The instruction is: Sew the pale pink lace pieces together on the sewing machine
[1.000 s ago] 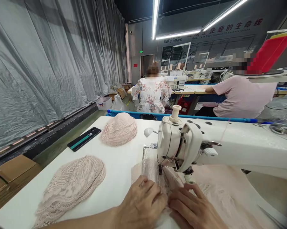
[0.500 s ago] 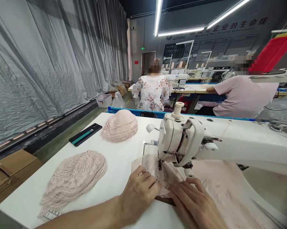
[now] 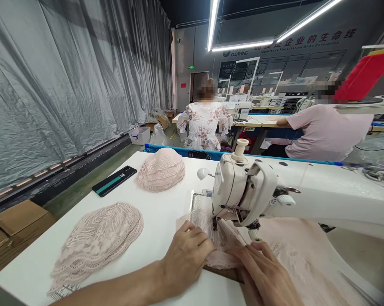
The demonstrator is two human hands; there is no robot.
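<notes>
Pale pink lace fabric (image 3: 222,258) lies under the needle of a white sewing machine (image 3: 239,187) and spreads to the right over the table. My left hand (image 3: 188,259) is closed on the fabric's near left edge, fingers curled, just in front of the presser foot (image 3: 214,223). To the right, my right hand (image 3: 265,270) grips the same fabric with bent fingers, its fingertips partly hidden in the folds. A strip of the lace is stretched between the two hands.
Left of the hands lies a stack of pink lace pieces (image 3: 99,242); behind it are a pink cup-shaped piece (image 3: 161,170) and a dark phone (image 3: 114,180). Scissors blades (image 3: 360,287) lie at lower right. Cardboard boxes (image 3: 19,233) stand beside the table. Two people sit at machines ahead.
My right hand has shifted slightly to the right and down, away from my left hand, and more of the lace shows between them. My left hand stays nearly in place.
</notes>
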